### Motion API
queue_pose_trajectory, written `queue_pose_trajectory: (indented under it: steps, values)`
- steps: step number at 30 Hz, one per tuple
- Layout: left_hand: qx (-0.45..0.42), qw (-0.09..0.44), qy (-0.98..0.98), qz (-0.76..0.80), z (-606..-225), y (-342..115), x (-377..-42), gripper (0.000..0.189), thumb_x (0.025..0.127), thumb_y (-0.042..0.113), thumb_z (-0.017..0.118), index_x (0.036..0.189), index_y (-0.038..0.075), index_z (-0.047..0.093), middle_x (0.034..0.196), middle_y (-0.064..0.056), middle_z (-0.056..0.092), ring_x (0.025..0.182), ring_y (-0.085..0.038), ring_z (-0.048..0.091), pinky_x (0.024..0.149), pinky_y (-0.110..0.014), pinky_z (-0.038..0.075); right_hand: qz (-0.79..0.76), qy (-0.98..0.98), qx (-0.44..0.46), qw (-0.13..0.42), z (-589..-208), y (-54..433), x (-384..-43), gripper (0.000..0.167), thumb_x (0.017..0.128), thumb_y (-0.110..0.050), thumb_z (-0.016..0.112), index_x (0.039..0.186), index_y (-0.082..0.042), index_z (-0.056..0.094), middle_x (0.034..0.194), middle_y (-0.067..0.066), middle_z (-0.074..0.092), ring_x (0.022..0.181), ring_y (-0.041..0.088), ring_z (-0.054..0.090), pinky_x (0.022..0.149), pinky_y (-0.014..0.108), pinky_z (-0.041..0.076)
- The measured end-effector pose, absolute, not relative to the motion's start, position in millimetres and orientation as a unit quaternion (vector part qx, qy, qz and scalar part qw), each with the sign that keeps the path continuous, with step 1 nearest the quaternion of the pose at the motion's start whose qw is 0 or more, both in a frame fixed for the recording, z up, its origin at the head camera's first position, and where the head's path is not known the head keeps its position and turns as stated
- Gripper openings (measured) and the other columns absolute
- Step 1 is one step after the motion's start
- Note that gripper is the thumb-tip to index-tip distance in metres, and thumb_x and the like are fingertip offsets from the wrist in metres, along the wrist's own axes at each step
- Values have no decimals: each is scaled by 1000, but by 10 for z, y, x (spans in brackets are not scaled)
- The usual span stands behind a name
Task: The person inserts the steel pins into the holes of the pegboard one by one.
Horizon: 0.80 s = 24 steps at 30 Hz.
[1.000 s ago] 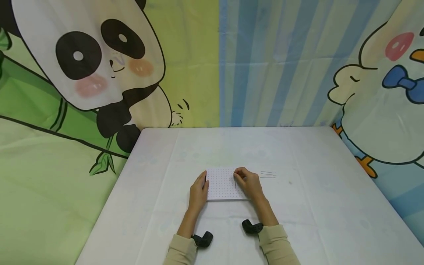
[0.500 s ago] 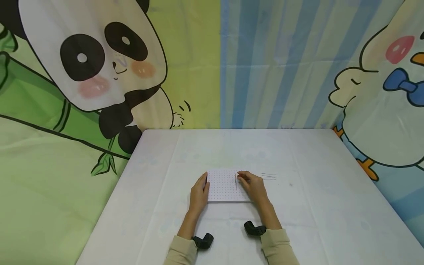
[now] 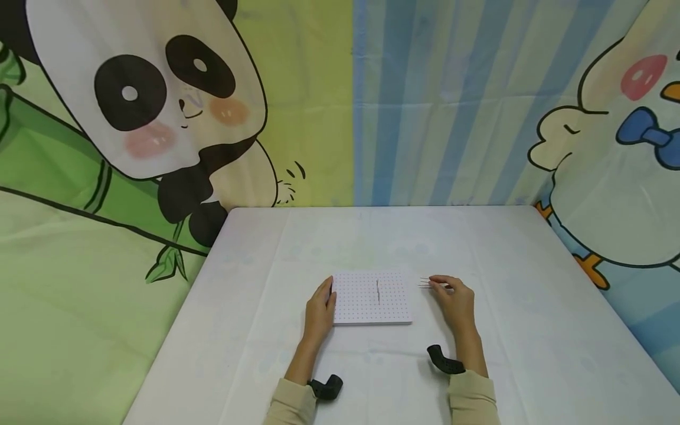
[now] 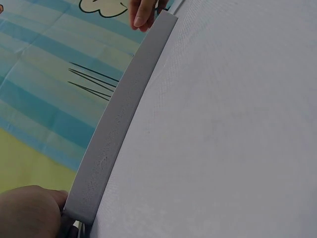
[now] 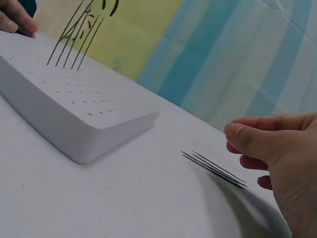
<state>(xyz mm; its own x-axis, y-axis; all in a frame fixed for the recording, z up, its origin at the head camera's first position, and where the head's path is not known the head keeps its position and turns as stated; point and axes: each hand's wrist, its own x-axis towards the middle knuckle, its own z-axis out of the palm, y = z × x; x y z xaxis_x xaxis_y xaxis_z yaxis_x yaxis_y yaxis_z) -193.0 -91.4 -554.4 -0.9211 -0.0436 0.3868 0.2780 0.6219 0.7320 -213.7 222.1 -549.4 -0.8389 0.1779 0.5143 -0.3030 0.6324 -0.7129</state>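
In the head view a white board with a grid of small holes lies on the table. My left hand rests along its left edge, with its fingers extended. Several thin dark rods stand upright in a row in the board's holes, seen clearly in the right wrist view. Just off the board's right side, more thin dark rods lie side by side on the table. My right hand is over these rods, its thumb and forefinger tips close together, with nothing visible between them.
The white tabletop carries the board and the loose rods. Behind it hangs a printed cloth with a panda and a duck. Black devices are strapped at both wrists.
My right hand has let go of a rod, now left standing in the board, and has moved right to the loose rods. My left hand stays at the board's left edge.
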Motion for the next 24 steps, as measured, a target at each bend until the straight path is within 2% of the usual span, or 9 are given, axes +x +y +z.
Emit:
queue_pose_trajectory:
  steps: [8,18,24]
  values:
    - [-61,181,-880,-435,-5552,-911,-1920,41,92,5,54,132,-3,47,133,-17,49,124,-28,44,104,-38,36,410,-885,20,221,-5526,2294,-2148,11,78,-12,73,88,-7,73,87,8,67,82,23,53,71,38,43]
    - [-72,194,-879,-429,-5570,-911,-1936,41,91,3,55,131,-4,47,132,-18,50,123,-28,45,103,-38,37,371,-901,48,218,-5542,2304,-2158,7,76,-12,75,81,-7,74,85,9,65,78,25,49,65,35,37]
    - [-71,191,-880,-428,-5562,-914,-1926,41,91,3,55,131,-4,47,132,-17,50,124,-27,45,104,-37,36,368,-904,52,212,-5544,2294,-2157,8,75,-14,76,78,-7,73,82,7,63,76,21,45,64,32,36]
